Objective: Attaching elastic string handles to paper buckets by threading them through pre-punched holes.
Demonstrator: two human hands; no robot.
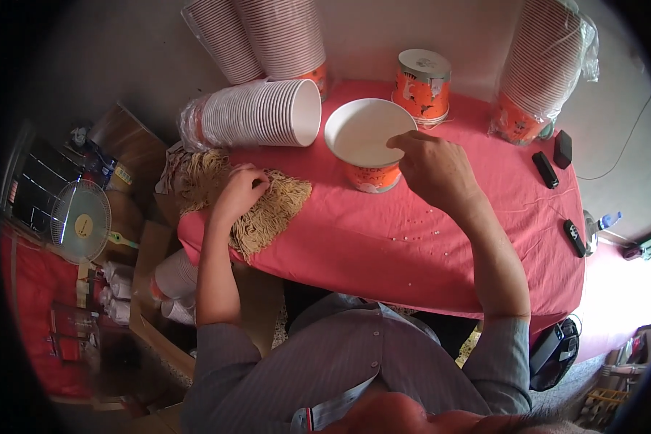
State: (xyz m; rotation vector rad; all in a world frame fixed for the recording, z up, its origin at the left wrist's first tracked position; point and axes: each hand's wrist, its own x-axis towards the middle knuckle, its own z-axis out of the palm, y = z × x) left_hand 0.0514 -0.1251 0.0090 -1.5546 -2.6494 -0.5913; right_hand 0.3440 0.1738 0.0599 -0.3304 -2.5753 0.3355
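Observation:
A white-lined paper bucket (372,177) with an orange printed outside stands upright on the red-covered table (354,239). My right hand (434,163) is closed at its right rim, the index finger bent over the edge and the thumb hidden. Whether a thin cord is also between those fingers cannot be made out. To the left, my left hand (242,189) rests on a loose heap of beige cords (278,210), its fingers curled into the strands.
Behind the bucket an upside-down orange bucket (423,90) has cord at its rim. A stack of buckets (267,112) lies on its side; another wrapped stack (539,79) stands far right. Small pale bits (416,235) dot the cloth. Black devices (546,170) lie along the right edge.

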